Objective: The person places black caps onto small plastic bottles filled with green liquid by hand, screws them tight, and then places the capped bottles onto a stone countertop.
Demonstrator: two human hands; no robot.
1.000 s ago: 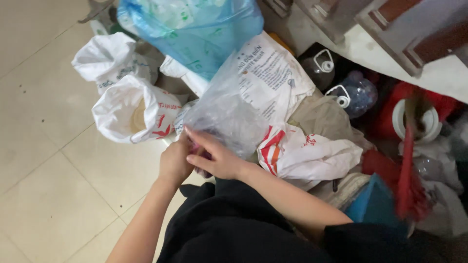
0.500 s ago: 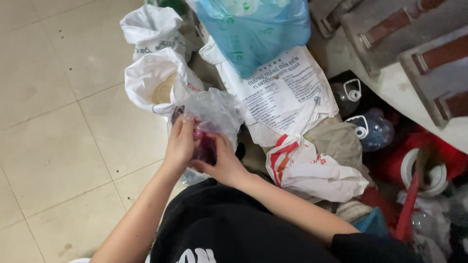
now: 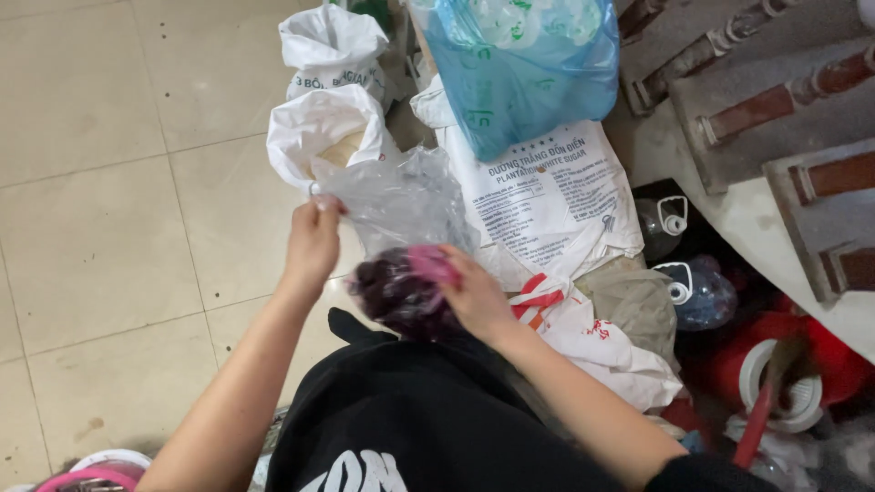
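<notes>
2 hands work on 1 clear plastic bag [image 3: 401,205], taken here as the landmark. Left hand [image 3: 314,244] is pinched shut on the bag's upper left rim, holding it up. Right hand [image 3: 474,296] sits below and right of the bag, fingers closed around its dark purple contents [image 3: 396,292], 1 bunched lump with a pink patch at the top; what it is made of cannot be told. The hands are apart, 1 at the mouth edge and 1 at the load.

Key relation: the bag's long axis runs from upper left at the left hand down and right to the lump at the right hand. The right hand is nearer the load; the left hand only has film. The lump hangs low, just above the black garment [image 3: 410,419] on the person's lap.

Count around the bag:
- 2 white sacks with rolled-open tops, 1 touching the bag's upper left [image 3: 319,137], 1 further up behind that [image 3: 333,46].
- 1 printed white sack [image 3: 547,196] lying to the right.
- 1 blue plastic bag [image 3: 524,64] above right, resting on the printed sack.
- 2 clear jugs [image 3: 693,292] far right.
- Tiled floor [image 3: 100,182] to the left.
</notes>
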